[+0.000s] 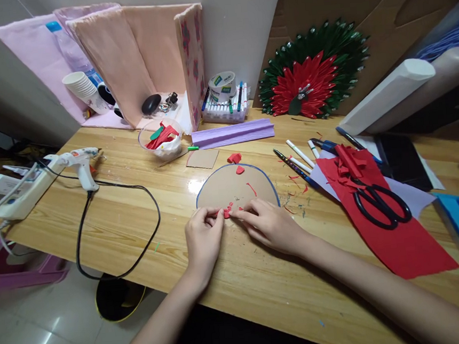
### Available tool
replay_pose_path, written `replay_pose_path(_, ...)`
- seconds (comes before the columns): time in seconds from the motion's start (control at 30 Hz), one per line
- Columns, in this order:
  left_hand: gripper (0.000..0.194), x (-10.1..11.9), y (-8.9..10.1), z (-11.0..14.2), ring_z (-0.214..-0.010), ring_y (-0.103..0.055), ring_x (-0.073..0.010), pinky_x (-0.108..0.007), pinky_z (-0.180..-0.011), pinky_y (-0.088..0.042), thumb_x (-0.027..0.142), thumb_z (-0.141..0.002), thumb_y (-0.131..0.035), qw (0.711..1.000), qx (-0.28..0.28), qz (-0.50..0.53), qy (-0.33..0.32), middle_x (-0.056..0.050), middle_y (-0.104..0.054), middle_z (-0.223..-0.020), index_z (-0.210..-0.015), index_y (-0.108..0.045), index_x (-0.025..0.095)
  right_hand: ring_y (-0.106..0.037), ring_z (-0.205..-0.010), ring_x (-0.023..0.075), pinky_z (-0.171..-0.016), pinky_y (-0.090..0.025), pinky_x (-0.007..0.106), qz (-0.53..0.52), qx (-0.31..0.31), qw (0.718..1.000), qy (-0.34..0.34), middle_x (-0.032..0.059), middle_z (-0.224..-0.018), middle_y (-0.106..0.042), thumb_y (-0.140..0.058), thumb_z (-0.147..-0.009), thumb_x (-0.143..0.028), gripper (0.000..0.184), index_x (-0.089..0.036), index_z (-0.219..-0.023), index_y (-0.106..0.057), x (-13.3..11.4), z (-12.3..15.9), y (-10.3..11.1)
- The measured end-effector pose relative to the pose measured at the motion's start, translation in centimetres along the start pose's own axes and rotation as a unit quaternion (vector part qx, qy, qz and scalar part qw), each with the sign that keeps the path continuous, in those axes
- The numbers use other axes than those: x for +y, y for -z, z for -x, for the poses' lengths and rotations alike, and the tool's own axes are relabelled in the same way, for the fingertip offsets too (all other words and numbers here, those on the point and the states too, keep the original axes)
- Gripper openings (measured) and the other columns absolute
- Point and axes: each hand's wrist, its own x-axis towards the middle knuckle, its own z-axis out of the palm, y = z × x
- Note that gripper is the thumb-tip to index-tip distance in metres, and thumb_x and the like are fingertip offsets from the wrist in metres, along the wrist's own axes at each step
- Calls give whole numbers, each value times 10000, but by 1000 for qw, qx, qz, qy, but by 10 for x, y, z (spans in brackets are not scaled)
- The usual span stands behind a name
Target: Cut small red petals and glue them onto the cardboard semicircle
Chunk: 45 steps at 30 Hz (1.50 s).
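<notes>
My left hand [205, 233] pinches a small piece of red paper [226, 213] between thumb and forefinger at the near edge of a tan cardboard disc [226, 185]. From the other side my right hand [272, 224] has its fingertips closed at the same red piece, its other fingers bent over the table. A blue line runs round the disc's rim, and its front part is hidden by my hands. Thin red scraps lie on the disc, and a crumpled red petal [234, 158] rests at its far edge.
Black-handled scissors [381, 207] lie on red crepe paper [413, 247] at right, near several markers [301, 164]. A glue gun [84, 166] with a looping black cord stands at left by a power strip [33, 186]. Behind are a plastic bowl [163, 145] and purple paper [232, 134].
</notes>
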Motion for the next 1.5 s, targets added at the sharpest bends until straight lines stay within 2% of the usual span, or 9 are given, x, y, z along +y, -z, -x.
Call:
replay_pose_path(0.27, 213, 0, -1, 0, -558, -518, -111, -225, -571, -401, 366, -781, -582, 1000, 1, -18, -5, -23, -636, -697, -793, -670, 173, -484, -758, 190, -670, -418, 309, 29, 1, 1000, 10, 87, -863, -551, -422, -877, -166, 324, -207, -1164, -568, 0, -4, -4)
replay_pose_path(0.63, 261, 2, 9, -3, -653, -587, -131, -229, -604, -459, 360, -808, -556, 998, -54, 15, -5, -45, -648, -776, -958, -614, 154, -494, -746, 183, -659, -413, 298, 15, 10, 1000, 4, 98, -868, -563, -406, -899, -199, 310, -201, -1144, -596, 2, -6, -5)
replay_pose_path(0.77, 234, 0, 15, -8, -659, -598, -138, -238, -613, -457, 368, -826, -526, 996, -87, -5, -4, -41, -661, -769, -876, -634, 167, -494, -756, 184, -672, -424, 304, 18, 20, 1000, 6, 91, -861, -557, -414, -907, -221, 290, -211, -1130, -600, 3, -7, -7)
replay_pose_path(0.93, 213, -2, 18, -12, -571, -550, -117, -227, -554, -415, 367, -825, -528, 995, -81, -50, -8, 1, -629, -680, -867, -612, 176, -505, -759, 182, -672, -441, 305, 20, 35, 999, 22, 89, -863, -558, -434, -900, -205, 303, -197, -1169, -571, 6, -4, -9)
replay_pose_path(1.07, 250, 2, 19, -13, -516, -505, -105, -222, -515, -371, 401, -844, -494, 990, -92, -100, -28, 22, -582, -604, -822, -606, 179, -538, -793, 180, -701, -459, 306, -41, 36, 999, -3, 84, -907, -570, -463, -892, -209, 258, -205, -1123, -577, 3, -5, -5)
replay_pose_path(1.17, 195, 6, 22, -15, -566, -521, -112, -229, -545, -375, 360, -838, -520, 982, -78, -156, -77, 19, -576, -636, -841, -607, 185, -551, -765, 154, -696, -463, 282, -116, 55, 989, -68, 64, -890, -558, -490, -882, -204, 155, -201, -996, -595, -1, -11, -1)
replay_pose_path(1.23, 147, 8, 25, -17, -659, -544, -125, -240, -594, -391, 313, -835, -534, 967, -76, -195, -143, -1, -589, -726, -851, -616, 192, -547, -738, 147, -678, -460, 274, -141, 60, 984, -86, 50, -851, -548, -509, -866, -184, 97, -196, -918, -591, -3, -16, -1)
replay_pose_path(1.37, 142, 8, 29, -23, -799, -539, -156, -280, -699, -414, 274, -847, -531, 914, -150, -228, -300, -34, -597, -837, -836, -646, 191, -535, -737, 158, -658, -451, 277, -135, 57, 987, -61, 44, -814, -545, -538, -832, -169, 33, -187, -826, -564, -4, -24, -5)
replay_pose_path(1.5, 156, 4, 28, -27, -795, -524, -163, -298, -704, -422, 262, -852, -526, 898, -162, -233, -335, -48, -590, -834, -873, -655, 176, -532, -725, 157, -645, -449, 276, -122, 64, 988, -62, 48, -804, -548, -537, -811, -150, 34, -179, -810, -555, -5, -26, -9)
